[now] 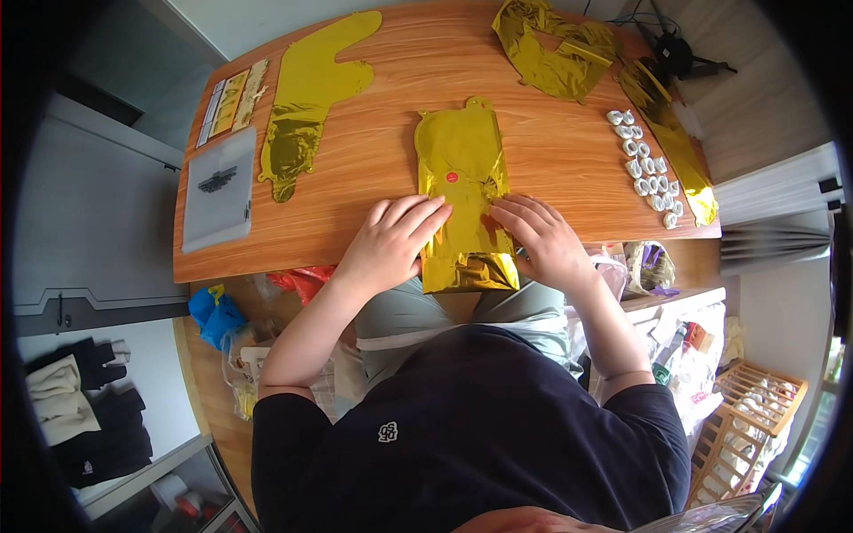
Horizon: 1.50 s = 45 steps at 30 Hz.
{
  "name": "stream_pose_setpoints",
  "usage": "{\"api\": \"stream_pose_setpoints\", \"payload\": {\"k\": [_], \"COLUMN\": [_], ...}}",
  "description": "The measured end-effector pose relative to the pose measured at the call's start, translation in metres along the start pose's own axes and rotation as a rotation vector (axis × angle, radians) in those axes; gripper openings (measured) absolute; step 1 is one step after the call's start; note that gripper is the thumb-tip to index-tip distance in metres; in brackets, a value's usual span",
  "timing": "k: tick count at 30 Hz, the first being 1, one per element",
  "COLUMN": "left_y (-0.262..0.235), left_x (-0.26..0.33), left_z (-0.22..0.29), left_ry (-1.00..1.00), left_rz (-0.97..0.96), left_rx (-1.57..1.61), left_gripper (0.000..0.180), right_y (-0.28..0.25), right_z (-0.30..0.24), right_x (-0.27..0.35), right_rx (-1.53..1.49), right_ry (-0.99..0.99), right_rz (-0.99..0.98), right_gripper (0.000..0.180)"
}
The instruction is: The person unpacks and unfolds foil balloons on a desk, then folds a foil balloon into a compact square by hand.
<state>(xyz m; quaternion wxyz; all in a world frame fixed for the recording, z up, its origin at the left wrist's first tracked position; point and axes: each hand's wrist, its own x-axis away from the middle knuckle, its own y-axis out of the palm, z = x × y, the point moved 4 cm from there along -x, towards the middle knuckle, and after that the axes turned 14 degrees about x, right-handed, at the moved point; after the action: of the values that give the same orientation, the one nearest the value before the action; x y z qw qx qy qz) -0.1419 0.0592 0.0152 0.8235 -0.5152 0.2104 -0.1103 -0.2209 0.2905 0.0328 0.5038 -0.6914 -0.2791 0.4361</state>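
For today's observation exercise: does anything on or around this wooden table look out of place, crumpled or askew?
Yes. The gold foil piece at the table's far edge lies crumpled, unlike the flat foil shape on the left. The foil sheet under the left hand and right hand overhangs the near table edge.

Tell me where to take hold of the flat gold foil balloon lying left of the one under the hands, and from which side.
Probably best by the long narrow arm at the far end of the gold foil balloon, coming from its right side. That side faces bare wooden table, while card strips and a grey pouch crowd the left. It lies flat, so slide fingers under the edge, then pinch.
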Motion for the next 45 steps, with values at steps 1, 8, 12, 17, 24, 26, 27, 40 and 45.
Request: {"api": "stream_pose_setpoints", "payload": {"k": [1, 8, 12, 17, 24, 26, 27, 40, 45], "left_y": [-0.001, -0.004, -0.004, -0.004, -0.008, -0.009, -0.009, -0.009, -0.008], "left_x": [-0.001, -0.002, -0.002, 0.000, -0.001, -0.001, -0.001, -0.004, -0.002], "left_z": [0.001, 0.002, 0.002, 0.002, 0.000, -0.001, -0.002, -0.002, -0.001], "left_ry": [0.000, 0.005, 0.008, 0.007, -0.040, -0.046, -0.052, -0.051, -0.079], "left_rz": [-0.001, -0.022, -0.030, -0.035, -0.057, -0.042, -0.027, 0.012, -0.020], "left_rx": [0.001, -0.046, -0.040, -0.045, 0.081, 0.113, 0.145, 0.203, 0.145], "left_gripper": [0.084, 0.078, 0.080, 0.081, 0.079, 0.073, 0.068, 0.060, 0.077], "right_y": [0.000, -0.001, 0.000, 0.001, 0.001, 0.003, 0.002, 0.006, 0.008], "right_z": [0.000, 0.000, 0.000, 0.000, 0.001, 0.001, 0.000, -0.003, -0.003], "right_x": [0.000, -0.001, -0.003, -0.004, -0.004, -0.003, -0.004, -0.009, -0.008], "right_rx": [-0.007, 0.002, 0.035, -0.010, 0.047, 0.049, 0.068, 0.103, 0.122], "right_ry": [0.008, 0.026, -0.012, -0.012, -0.057, -0.068, -0.063, -0.022, -0.030], "right_rz": [-0.006, -0.028, -0.011, -0.033, 0.008, 0.018, 0.055, 0.080, 0.114], "right_gripper": [0.068, 0.066, 0.067, 0.068, 0.055, 0.050, 0.045, 0.050, 0.048]}}
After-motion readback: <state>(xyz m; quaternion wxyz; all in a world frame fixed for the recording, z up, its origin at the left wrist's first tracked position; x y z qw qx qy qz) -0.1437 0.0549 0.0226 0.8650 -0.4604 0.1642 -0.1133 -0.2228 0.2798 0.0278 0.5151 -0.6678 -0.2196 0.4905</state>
